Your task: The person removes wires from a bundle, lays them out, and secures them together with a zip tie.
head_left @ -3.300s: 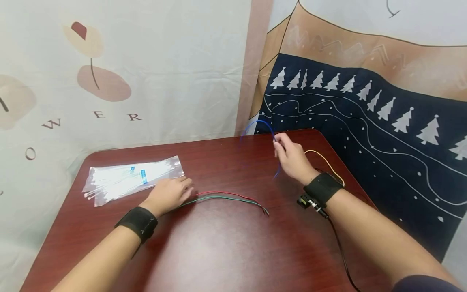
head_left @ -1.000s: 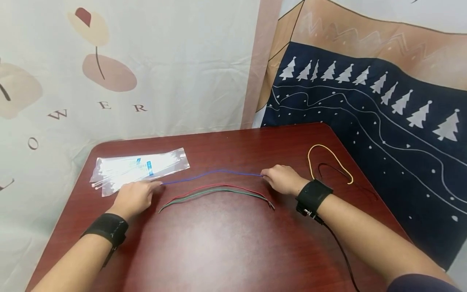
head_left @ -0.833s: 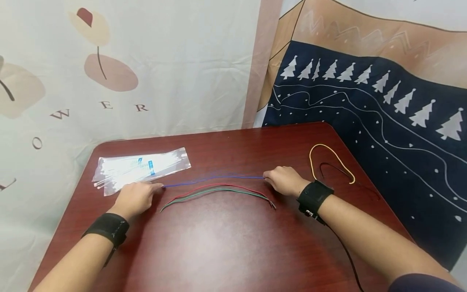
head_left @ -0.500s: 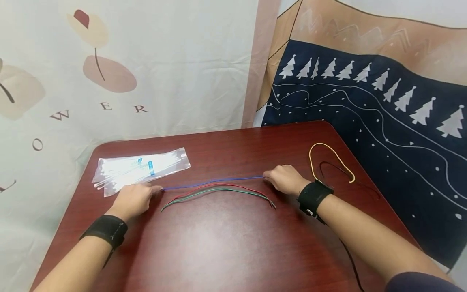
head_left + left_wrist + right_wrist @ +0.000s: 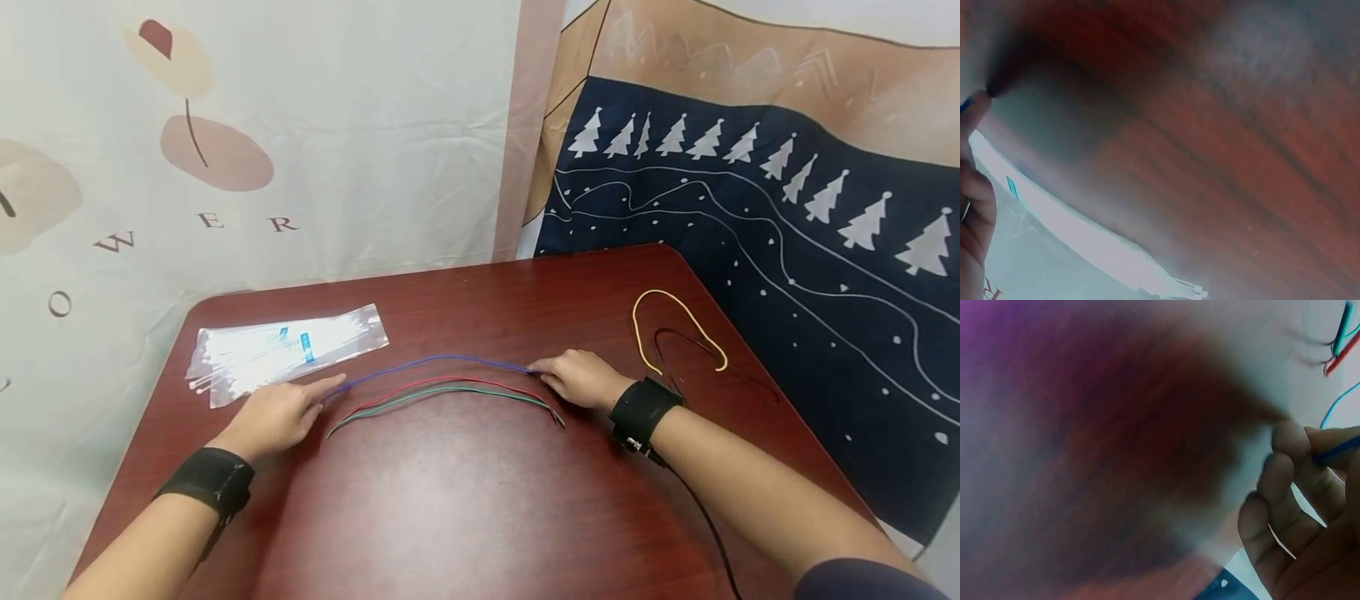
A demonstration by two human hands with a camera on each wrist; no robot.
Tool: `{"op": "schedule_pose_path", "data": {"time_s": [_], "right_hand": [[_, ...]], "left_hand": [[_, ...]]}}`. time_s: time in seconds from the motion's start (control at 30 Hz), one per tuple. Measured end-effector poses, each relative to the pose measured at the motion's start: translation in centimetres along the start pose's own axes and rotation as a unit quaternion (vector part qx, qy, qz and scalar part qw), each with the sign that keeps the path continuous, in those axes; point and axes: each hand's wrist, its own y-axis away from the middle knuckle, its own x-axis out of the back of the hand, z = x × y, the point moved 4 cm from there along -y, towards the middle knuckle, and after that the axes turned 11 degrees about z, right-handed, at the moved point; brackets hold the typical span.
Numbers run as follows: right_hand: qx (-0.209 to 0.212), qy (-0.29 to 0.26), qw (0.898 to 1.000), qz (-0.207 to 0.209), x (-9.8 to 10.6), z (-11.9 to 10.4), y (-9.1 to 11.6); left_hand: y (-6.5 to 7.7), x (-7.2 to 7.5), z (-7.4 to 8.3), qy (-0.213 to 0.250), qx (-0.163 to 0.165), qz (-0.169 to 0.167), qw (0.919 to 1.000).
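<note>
A blue wire [image 5: 442, 357] bows across the middle of the table between the two hands. My left hand [image 5: 273, 417] has its index finger stretched out over the wire's left end, the thumb apart from it; in the left wrist view a bit of blue shows beside the fingertip [image 5: 980, 103]. My right hand [image 5: 585, 379] pinches the wire's right end; in the right wrist view the blue end shows between thumb and fingers [image 5: 1291, 440]. Just nearer to me, a red wire [image 5: 420, 382] and green wire [image 5: 450, 389] lie side by side, curved the same way.
Clear bags of white cable ties [image 5: 277, 346] lie at the table's back left. A bent yellow wire [image 5: 678, 297] and a dark wire [image 5: 678, 332] lie at the right, beyond the right wrist. A black cable [image 5: 705, 508] hangs from the right wristband. Printed cloths hang behind the table [image 5: 420, 517].
The blue wire, first held up in the right hand, was stretched low between both hands. Now it bows away from me again; the left index finger has straightened and the right hand has shifted slightly left.
</note>
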Motion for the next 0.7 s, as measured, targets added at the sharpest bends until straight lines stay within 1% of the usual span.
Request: {"op": "schedule_pose_path", "data": {"time_s": [0.07,0.23,0.4,0.5,0.6,0.67,0.7], "right_hand": [[-0.001,-0.008,1.0,-0.009,0.0,-0.1,0.2],[0.007,-0.011,1.0,-0.016,0.0,-0.4,0.3],[0.019,0.005,1.0,-0.019,0.0,-1.1,0.5],[0.021,0.02,0.999,-0.015,0.4,-1.5,0.6],[0.016,0.035,0.999,0.016,1.8,-1.5,0.5],[0.003,0.047,0.997,0.054,3.3,-1.0,0.4],[-0.01,0.052,0.996,0.075,4.3,-0.5,0.4]], "left_hand": [[0.1,-0.2,0.3,0.006,-0.008,-0.004,0.9999],[-0.2,-0.5,1.3,-0.002,-0.029,-0.007,0.9996],[-0.6,-1.0,2.0,-0.031,-0.071,0.023,0.9967],[-0.7,-1.3,2.3,-0.043,-0.079,0.039,0.9952],[-0.7,-1.1,2.6,-0.05,-0.076,0.061,0.994],[-0.9,-0.8,2.6,-0.057,-0.072,0.078,0.9927],[-1.0,-0.6,2.6,-0.06,-0.07,0.087,0.9919]]}}
